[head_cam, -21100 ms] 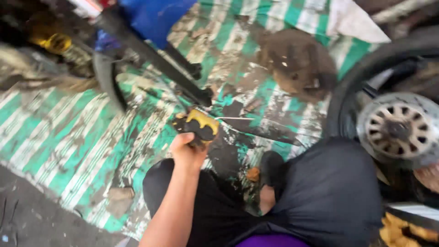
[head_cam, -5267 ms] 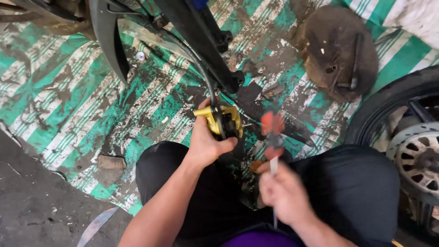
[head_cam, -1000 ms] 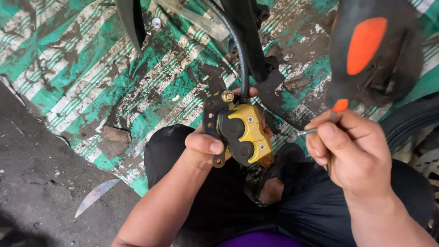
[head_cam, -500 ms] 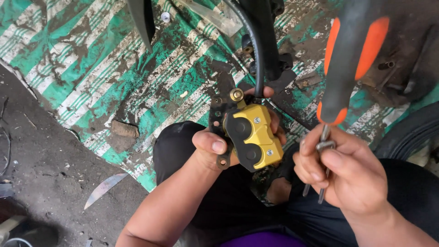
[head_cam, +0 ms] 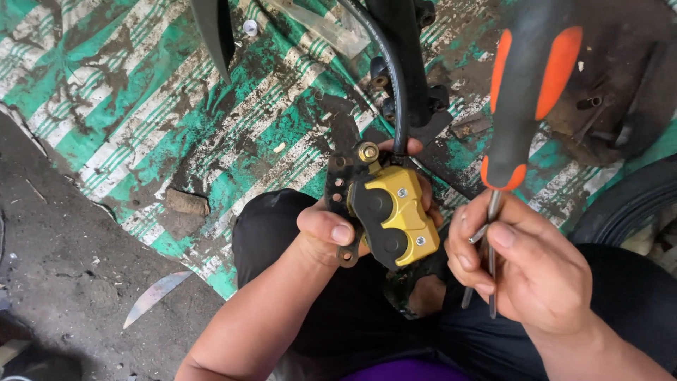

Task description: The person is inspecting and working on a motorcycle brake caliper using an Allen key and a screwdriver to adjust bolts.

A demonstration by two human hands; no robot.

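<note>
My left hand (head_cam: 331, 229) grips a gold and black brake caliper (head_cam: 389, 215) held up over my lap, thumb across its black bracket. A black hose (head_cam: 395, 77) runs from the top of the caliper up toward the motorcycle fork (head_cam: 409, 49). My right hand (head_cam: 525, 271) holds a screwdriver (head_cam: 525, 92) with a black and orange handle pointing up toward the camera, its metal shaft running down through my fingers. A second thin metal rod sits in the same hand beside the shaft. The two hands are close, the caliper just left of the right hand.
A dirty green and white striped mat (head_cam: 162, 113) covers the ground. A black tyre (head_cam: 627, 204) curves in at the right. A greasy round metal part (head_cam: 620, 92) lies at the top right. Bare dark floor (head_cam: 63, 282) is at the left, with a stone (head_cam: 187, 203) on the mat's edge.
The screwdriver in my right hand has swung from lying sideways to handle-up, close to the camera. The caliper has risen slightly and shifted right, nearer the right hand.
</note>
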